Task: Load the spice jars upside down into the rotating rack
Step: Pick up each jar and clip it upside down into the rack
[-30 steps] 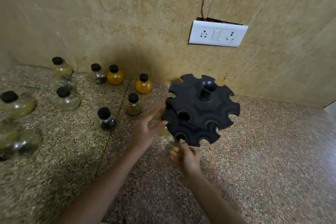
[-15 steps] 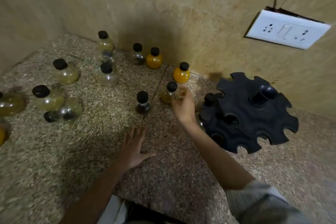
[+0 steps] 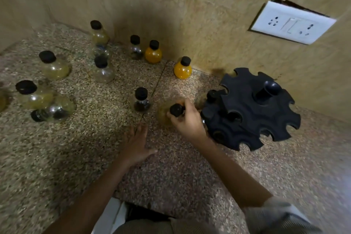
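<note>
The black two-tier rotating rack (image 3: 252, 112) stands at the right by the wall, with one jar (image 3: 210, 95) in a slot on its left side. My right hand (image 3: 187, 121) is closed on the neck of a blurred yellowish spice jar (image 3: 165, 113) with a black cap, just left of the rack. My left hand (image 3: 135, 143) rests flat on the counter with fingers spread, holding nothing. A dark-filled jar (image 3: 141, 101) stands just left of the held jar. Two orange jars (image 3: 182, 68) (image 3: 153, 52) stand by the wall.
Several more round black-capped jars (image 3: 54, 65) stand on the speckled granite counter (image 3: 85, 157) at the left and back; one jar (image 3: 51, 111) lies on its side. A white switch socket (image 3: 292, 23) is on the tiled wall. The counter's front edge runs near my body.
My right hand has closed on the yellowish jar and drawn it nearer, toward the rack. My left hand stays flat on the counter. The view shifted slightly.
</note>
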